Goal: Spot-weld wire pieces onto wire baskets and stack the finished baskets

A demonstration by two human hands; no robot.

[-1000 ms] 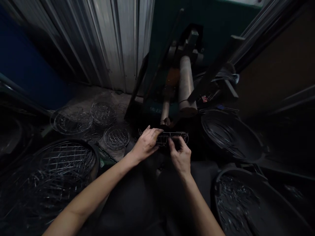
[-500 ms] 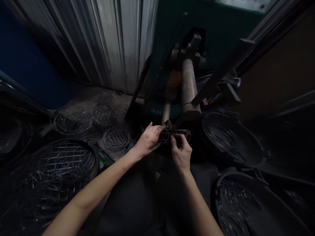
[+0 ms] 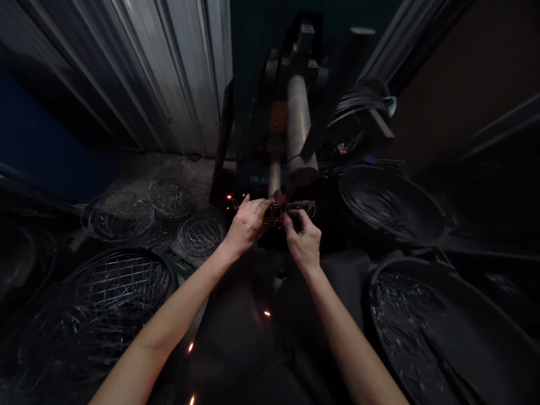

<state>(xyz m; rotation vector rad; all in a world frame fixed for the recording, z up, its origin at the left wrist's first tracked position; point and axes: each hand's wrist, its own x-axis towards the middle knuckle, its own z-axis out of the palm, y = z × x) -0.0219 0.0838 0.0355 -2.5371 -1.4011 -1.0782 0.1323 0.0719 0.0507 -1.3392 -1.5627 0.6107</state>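
Note:
Both hands are at a small wire basket [image 3: 276, 214] under the tip of a welding machine [image 3: 298, 126]. My left hand [image 3: 248, 222] grips the basket's left side, fingers closed near the machine's lower rod. On the right, my right hand [image 3: 304, 233] pinches the basket's near side between thumb and fingers; any small piece within the pinch is too dark to make out. Orange sparks [image 3: 229, 197] glow left of the basket, and a few more fall over my dark lap. The contact point is partly hidden behind my fingers.
Round wire grids [image 3: 200, 235] lie on the floor at left, near a big tub [image 3: 172, 275] heaped with wire pieces. To the right stand a bin [image 3: 439, 211] of wire rings and a basin [image 3: 476, 315] of small metal parts. A corrugated wall [image 3: 185, 84] rises behind.
Sparks have appeared around the basket and over my lap. The view has shifted, so the machine sits further left and higher. Both hands keep their hold on the basket.

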